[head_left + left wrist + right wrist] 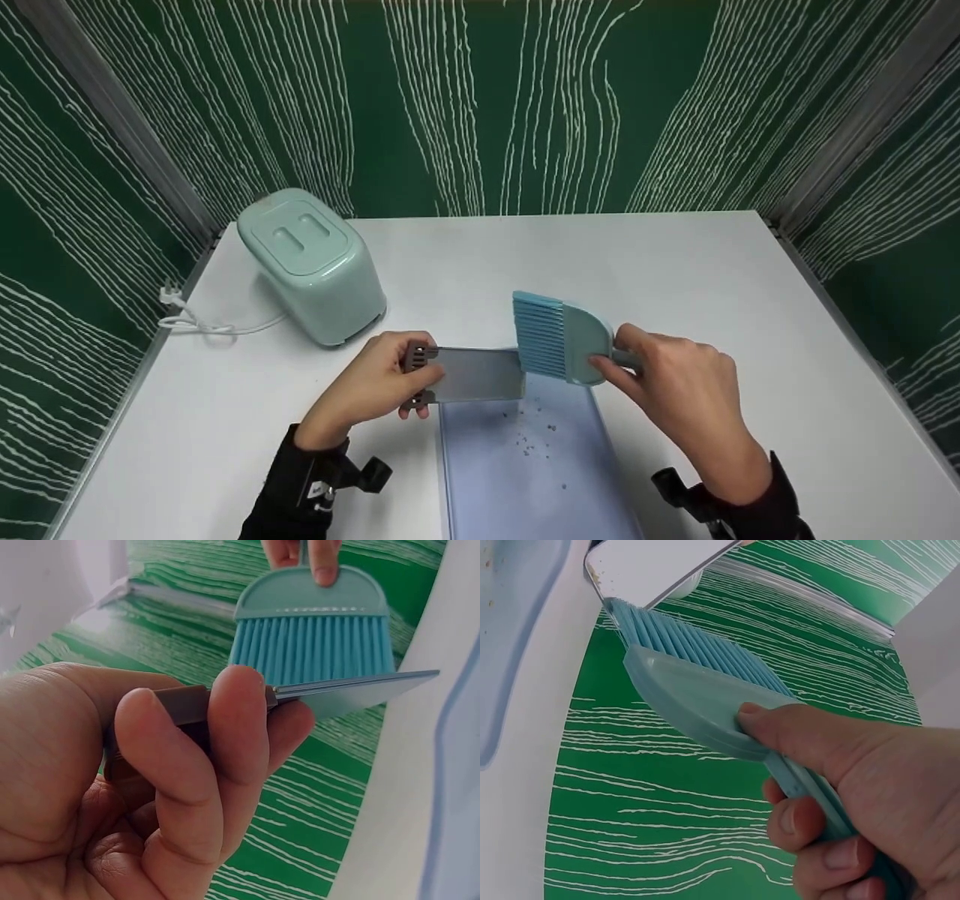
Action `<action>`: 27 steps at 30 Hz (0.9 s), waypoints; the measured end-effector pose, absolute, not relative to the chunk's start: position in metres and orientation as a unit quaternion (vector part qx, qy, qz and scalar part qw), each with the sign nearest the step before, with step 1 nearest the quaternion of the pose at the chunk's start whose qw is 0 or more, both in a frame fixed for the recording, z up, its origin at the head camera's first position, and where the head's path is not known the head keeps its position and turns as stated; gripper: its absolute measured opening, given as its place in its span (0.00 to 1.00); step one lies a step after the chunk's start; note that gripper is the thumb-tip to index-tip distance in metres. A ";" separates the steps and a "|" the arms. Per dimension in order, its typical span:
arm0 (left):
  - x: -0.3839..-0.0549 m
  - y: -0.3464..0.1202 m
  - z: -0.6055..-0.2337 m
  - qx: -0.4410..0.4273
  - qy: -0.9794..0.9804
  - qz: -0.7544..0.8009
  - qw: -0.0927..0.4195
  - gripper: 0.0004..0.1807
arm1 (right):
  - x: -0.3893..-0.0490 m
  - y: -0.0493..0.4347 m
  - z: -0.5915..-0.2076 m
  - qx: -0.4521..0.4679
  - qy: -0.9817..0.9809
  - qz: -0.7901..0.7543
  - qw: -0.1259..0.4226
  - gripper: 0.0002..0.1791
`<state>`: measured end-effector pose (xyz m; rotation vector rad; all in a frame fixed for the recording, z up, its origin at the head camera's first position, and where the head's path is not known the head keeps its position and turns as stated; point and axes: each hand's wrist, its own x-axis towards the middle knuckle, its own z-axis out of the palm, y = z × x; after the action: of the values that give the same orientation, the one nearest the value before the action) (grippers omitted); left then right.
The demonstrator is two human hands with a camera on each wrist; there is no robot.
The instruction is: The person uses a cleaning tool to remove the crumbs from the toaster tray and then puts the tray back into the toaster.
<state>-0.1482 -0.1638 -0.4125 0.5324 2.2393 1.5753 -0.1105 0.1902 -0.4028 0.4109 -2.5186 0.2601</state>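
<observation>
The left hand [386,379] grips a flat metal crumb tray [480,375] by its slotted, grey-brown end, thumb on top and fingers underneath. The tray is held above the far end of a pale blue tray [525,502] that lies on the white table [675,262]. The right hand [679,382] is closed around the handle of a small mint-green brush [589,341], with its thumb against the brush head. The blue bristles [538,334] point left and meet the free end of the crumb tray. In the right wrist view, small crumbs show on the metal near that end; more crumbs [551,427] lie scattered on the pale blue tray below. Behind the left hand stands a mint-green toaster [322,270] with its lid [300,232] on. Its white cord [247,328] runs left to a plug [171,295] at the table's edge. Green walls [495,105] with wavy white lines surround the table.
</observation>
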 end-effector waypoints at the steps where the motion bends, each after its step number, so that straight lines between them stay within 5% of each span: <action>1: -0.148 -0.164 -0.412 0.188 0.792 0.554 0.174 0.09 | -0.111 0.190 -0.404 0.157 -0.940 0.095 0.287 0.24; 27: -0.144 -0.161 -0.410 0.195 0.814 0.527 0.145 0.05 | -0.104 0.185 -0.402 0.162 -0.966 0.075 0.188 0.24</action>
<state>-0.1441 -0.1607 -0.4101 0.5620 2.3455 1.5195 -0.1037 0.1853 -0.4019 0.4570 -2.7177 0.2098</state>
